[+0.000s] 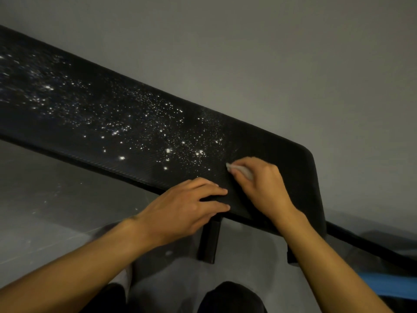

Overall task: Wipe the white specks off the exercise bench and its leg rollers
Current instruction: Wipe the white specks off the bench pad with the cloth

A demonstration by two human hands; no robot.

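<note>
Speckled bench bears flat left hand; right hand pinches cloth.

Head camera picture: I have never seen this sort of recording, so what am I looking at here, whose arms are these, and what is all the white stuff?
There is no machine here. A person wears one camera on the head, which looks forward and down, so the two bare arms coming in from the bottom edge are the wearer's own. The long black padded surface is an exercise bench, running from upper left to lower right. The white specks scattered over it are what has to be wiped off; the strip near the bench's right end looks free of them. The right hand pinches a small whitish wipe against the pad at the edge of the specks. The left hand lies flat on the near edge, holding nothing.
</note>
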